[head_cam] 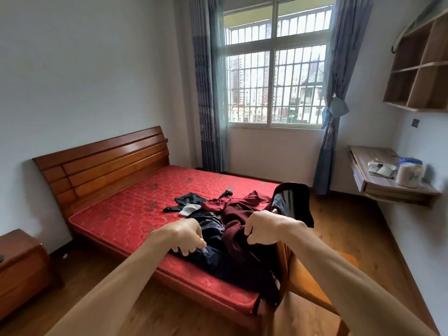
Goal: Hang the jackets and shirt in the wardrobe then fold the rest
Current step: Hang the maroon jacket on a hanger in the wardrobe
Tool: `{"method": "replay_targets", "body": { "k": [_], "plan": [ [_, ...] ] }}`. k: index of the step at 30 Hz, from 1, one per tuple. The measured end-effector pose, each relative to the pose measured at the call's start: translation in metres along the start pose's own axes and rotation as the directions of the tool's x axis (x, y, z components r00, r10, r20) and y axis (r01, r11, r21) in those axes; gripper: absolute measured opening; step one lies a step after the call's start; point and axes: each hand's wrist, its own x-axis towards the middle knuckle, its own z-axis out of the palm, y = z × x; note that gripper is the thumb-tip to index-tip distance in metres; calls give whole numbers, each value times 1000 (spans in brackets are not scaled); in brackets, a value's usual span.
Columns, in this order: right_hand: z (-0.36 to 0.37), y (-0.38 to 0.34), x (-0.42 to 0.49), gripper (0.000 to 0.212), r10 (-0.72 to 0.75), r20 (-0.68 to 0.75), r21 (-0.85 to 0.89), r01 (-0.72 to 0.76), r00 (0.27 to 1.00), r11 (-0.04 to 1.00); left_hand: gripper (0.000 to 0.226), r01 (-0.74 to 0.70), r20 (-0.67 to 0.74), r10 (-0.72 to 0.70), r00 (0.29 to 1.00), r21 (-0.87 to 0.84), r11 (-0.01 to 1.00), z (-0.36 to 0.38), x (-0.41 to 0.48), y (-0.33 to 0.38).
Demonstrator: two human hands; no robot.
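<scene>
Clothes heaped on red mattress; barred window behind; wall desk right.

Both bare arms reach forward from the lower corners, the forearms converging over the near edge of the bed. The left hand is palm down with the wrist bent, its fingers curled under and pinching the edge of the dark navy garment. The right hand, near it and slightly higher, has knuckles up, its fingers curled and gripping a fold of the maroon garment. The hands do not touch.
</scene>
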Motion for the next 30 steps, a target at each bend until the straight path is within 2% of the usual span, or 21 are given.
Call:
{"method": "replay_targets", "body": {
  "k": [8, 12, 15, 20, 24, 26, 30],
  "plan": [
    [9, 27, 99, 25, 13, 70, 73, -18, 997, 997, 29, 33, 46, -32, 998, -8, 999, -18, 93, -25],
    [16, 31, 157, 27, 28, 151, 44, -35, 988, 998, 30, 7, 103, -7, 995, -2, 1000, -30, 149, -42],
    [12, 35, 210, 14, 39, 145, 5, -40, 989, 999, 31, -9, 133, 8, 991, 4, 1000, -46, 195, -57],
    [-1, 31, 291, 13, 62, 165, -48, -55, 984, 997, 34, -40, 170, 36, 985, 23, 999, -77, 271, -80],
    [-6, 34, 346, 15, 81, 152, -15, -79, 985, 997, 32, -79, 168, 73, 983, 30, 996, -96, 323, -99],
    [-3, 39, 371, 25, 93, 145, -2, -94, 985, 996, 32, -82, 170, 77, 983, 26, 996, -101, 345, -108],
    [7, 58, 409, 11, 134, 169, 87, -150, 977, 985, 31, -64, 213, 56, 975, 29, 998, -106, 388, -121]
  ]
}}
